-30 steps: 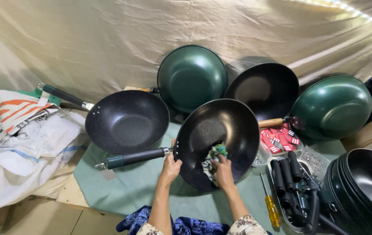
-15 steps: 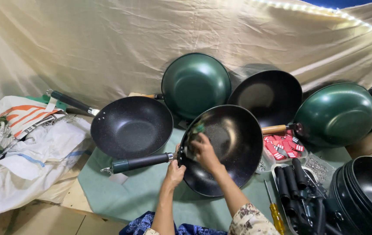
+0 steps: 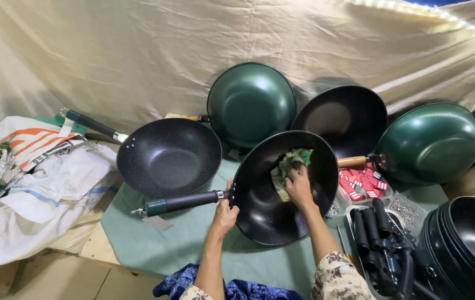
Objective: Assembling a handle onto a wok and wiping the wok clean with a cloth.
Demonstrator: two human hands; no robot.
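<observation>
Head view: a person wipes inside a tilted black wok, with more woks ranged behind it.
Worktop (image 3: 154,244): covered by a pale green cloth; it carries everything here.
Black wok (image 3: 270,214): at the centre, tipped towards the camera, handle pointing to 9 o'clock. It sits higher and more tilted than a second ago.
Speckled wok (image 3: 168,158): at 10 o'clock of the black wok, just beside it.
Green woks (image 3: 251,103): leaning on the backdrop at 12 and 3 o'clock.
Left hand (image 3: 225,214): grip closed on the wok's rim beside the handle joint, steadying it.
Right hand (image 3: 299,186): grip pressed down on the green-and-white rag (image 3: 284,166), now at the bowl's upper part after the lower edge and left side, so the wipe looks to have gone round much of the bowl.
</observation>
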